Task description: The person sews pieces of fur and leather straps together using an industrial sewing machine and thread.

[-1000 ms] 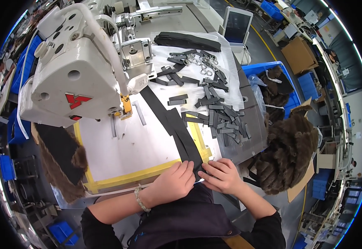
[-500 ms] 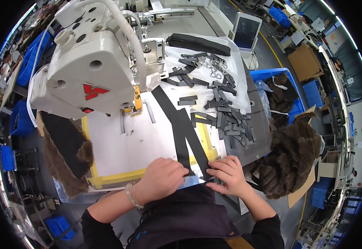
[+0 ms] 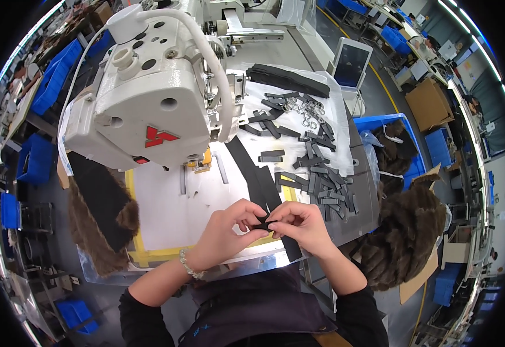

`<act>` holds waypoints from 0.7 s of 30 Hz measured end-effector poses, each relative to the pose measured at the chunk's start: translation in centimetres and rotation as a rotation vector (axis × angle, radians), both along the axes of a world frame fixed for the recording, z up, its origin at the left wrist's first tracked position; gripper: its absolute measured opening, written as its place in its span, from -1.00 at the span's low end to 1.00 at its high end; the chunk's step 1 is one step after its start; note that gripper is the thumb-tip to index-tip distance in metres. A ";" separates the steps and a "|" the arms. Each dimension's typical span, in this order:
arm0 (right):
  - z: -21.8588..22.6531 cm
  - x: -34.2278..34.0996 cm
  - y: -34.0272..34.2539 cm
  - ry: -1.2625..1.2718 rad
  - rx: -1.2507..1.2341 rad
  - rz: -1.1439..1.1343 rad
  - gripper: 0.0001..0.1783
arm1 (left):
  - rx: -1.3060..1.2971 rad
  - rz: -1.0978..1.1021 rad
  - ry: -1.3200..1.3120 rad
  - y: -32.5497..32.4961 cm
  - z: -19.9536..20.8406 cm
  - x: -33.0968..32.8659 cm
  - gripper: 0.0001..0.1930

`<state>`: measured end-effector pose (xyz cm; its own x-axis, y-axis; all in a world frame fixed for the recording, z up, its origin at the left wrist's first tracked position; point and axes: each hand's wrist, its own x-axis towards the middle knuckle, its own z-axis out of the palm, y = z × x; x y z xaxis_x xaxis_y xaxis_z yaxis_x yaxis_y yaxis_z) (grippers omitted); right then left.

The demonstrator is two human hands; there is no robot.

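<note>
Two long black webbing straps (image 3: pixel 254 176) run from beside the sewing machine head toward me, partly overlapping. The end of one strap is raised between my hands, pinched and seemingly folded over. My left hand (image 3: pixel 229 231) has its fingertips closed on this strap end from the left. From the right, my right hand (image 3: pixel 303 226) pinches the same end, the two hands' fingertips almost touching. Under my right hand, the other black strap (image 3: pixel 291 248) lies flat, reaching the front edge of the white work plate (image 3: pixel 177 214). My fingers cover part of the folded end.
A white sewing machine (image 3: pixel 148 104) stands at left. Right of the straps lie several short black webbing pieces (image 3: pixel 322 179) and metal rings (image 3: pixel 311 110). Brown fur pieces (image 3: pixel 406 237) hang at right, with another fur piece (image 3: pixel 99 208) at left. A blue bin (image 3: pixel 417 156) holds more fur.
Both hands have moved up from the plate's front edge and come together, lifting one strap's end. The other strap's end is no longer under my right fingers. The view has shifted slightly.
</note>
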<state>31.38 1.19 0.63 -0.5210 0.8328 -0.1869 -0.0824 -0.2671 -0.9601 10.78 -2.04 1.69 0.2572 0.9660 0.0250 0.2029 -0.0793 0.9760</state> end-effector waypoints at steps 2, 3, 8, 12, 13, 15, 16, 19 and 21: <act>0.2 0.1 -0.1 0.002 -0.003 -0.011 -0.92 | -0.042 -0.031 -0.041 0.3 0.4 -0.6 -0.70; 0.3 0.2 -0.1 0.004 -0.007 -0.027 -0.94 | -0.081 -0.065 -0.079 0.5 0.5 -0.8 -0.68; 0.0 0.9 -0.6 0.026 0.039 -0.049 -0.90 | -0.114 -0.134 -0.173 1.1 0.3 -1.2 -0.64; 0.5 1.3 -1.0 -0.062 0.074 -0.069 -0.87 | -0.042 -0.132 -0.122 1.4 -0.3 -1.3 -0.63; 0.6 1.5 -1.1 -0.063 0.076 -0.067 -0.87 | 0.006 -0.125 -0.095 1.5 -0.4 -1.3 -0.62; 0.8 1.9 -1.3 -0.198 0.288 -0.046 -0.86 | 0.003 -0.083 -0.116 1.6 -0.3 -1.3 -0.64; 0.8 2.4 -1.4 -0.198 0.291 -0.043 -0.86 | -0.003 -0.042 -0.134 1.7 -0.3 -1.3 -0.65; 0.5 3.6 -1.8 -0.383 0.579 0.133 -0.88 | 0.033 0.022 -0.085 1.9 0.1 -1.3 -0.69; 1.1 3.8 -1.7 -0.439 0.595 0.180 -0.86 | 0.078 0.058 -0.063 2.0 -0.1 -1.2 -0.69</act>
